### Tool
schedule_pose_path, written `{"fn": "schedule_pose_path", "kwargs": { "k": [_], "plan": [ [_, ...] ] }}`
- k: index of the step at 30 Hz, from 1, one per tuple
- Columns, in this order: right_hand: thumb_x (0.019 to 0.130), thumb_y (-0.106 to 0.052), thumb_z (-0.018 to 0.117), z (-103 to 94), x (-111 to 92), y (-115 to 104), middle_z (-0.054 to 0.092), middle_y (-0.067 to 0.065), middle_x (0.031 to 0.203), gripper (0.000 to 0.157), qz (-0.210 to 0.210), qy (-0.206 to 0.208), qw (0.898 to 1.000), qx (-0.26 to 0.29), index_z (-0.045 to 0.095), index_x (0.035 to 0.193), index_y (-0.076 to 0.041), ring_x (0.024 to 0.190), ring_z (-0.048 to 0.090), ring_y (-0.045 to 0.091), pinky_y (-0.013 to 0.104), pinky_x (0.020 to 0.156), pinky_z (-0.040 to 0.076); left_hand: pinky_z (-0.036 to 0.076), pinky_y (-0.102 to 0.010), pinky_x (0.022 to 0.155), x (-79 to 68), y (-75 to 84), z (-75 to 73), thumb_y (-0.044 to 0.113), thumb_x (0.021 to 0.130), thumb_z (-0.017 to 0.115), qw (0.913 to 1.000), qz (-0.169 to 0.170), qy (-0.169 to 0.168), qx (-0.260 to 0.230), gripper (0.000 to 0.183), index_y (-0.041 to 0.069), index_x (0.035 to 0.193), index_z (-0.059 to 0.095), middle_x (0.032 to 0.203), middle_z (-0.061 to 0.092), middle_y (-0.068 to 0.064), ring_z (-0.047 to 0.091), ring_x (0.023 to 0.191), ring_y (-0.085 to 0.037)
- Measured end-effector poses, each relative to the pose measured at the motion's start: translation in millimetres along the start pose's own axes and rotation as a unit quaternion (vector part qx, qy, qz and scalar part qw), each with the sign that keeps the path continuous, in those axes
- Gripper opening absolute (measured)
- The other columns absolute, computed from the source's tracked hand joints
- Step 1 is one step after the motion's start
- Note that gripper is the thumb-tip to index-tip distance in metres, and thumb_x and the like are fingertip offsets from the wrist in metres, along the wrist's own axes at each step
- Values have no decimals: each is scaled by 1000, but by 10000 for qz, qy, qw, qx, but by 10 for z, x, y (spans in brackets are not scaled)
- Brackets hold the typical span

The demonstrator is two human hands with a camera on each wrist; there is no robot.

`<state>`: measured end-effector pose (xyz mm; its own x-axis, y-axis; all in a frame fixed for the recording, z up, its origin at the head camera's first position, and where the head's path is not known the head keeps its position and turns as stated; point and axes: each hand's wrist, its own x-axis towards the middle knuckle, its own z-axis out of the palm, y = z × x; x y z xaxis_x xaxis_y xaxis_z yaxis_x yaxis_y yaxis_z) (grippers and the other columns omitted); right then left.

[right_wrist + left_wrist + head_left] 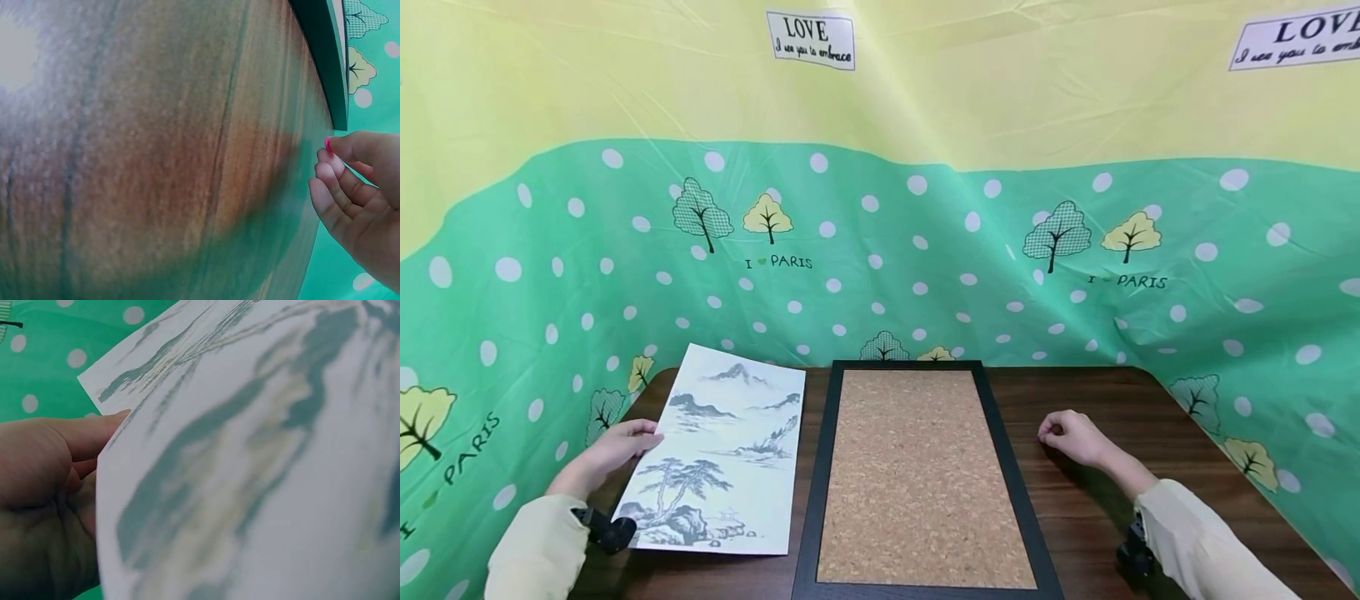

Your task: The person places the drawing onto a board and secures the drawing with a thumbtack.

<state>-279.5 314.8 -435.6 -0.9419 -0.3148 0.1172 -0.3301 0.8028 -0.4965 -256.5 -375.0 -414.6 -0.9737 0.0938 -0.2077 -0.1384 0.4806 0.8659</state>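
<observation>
In the head view my left hand (613,450) grips the left edge of a white sheet (760,492) printed with a grey ink landscape of mountains and pines. The sheet is tilted up off the table, left of a cork board (925,475) in a black frame. Close up in the left wrist view, the thumb of my left hand (44,469) lies over the edge of the sheet (337,506). Right of the board, my right hand (1078,437) pinches a small pink pushpin-like piece (328,144) between thumb and index finger. Its other end is hidden.
The dark brown wooden table (1037,383) carries the board at its middle. Behind and beside it hangs a green and yellow curtain (917,217) with white dots and printed trees. Black wrist cameras (606,531) sit on both sleeves.
</observation>
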Motion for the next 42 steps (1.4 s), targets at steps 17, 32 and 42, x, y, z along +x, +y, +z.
{"fn": "schedule_pose_path", "kwargs": {
  "k": [17, 32, 42],
  "plan": [
    [82, 0, 59, -86, 23, 2, 59, 0, 73, 6, -77, -22, 10000, -16, 64, 79, -2, 65, 49, 10, 25, 56, 43, 50, -30, 63, -35, 507, 295, 11, 92, 49, 9973, -261, 111, -682, 39, -13, 120, 37, 80, 61, 0, 60, 70, -13],
    [81, 2, 59, -171, 28, -23, 58, -1, 72, 6, -249, 66, 9995, -158, 64, 79, -2, 64, 48, 9, 25, 57, 42, 50, -29, 61, 179, 890, 976, 8, 93, 48, 9911, -445, 99, -1252, 32, -9, 119, 42, 83, 61, -6, 60, 69, -14],
    [81, 2, 59, -181, 4, -48, 58, 0, 73, 6, -170, 30, 9998, -122, 64, 80, -1, 65, 48, 11, 26, 57, 42, 49, -26, 59, 276, 1055, 1399, 4, 92, 48, 9859, -368, 149, -1625, 26, -10, 114, 46, 81, 60, -6, 58, 66, -12]
  ]
}}
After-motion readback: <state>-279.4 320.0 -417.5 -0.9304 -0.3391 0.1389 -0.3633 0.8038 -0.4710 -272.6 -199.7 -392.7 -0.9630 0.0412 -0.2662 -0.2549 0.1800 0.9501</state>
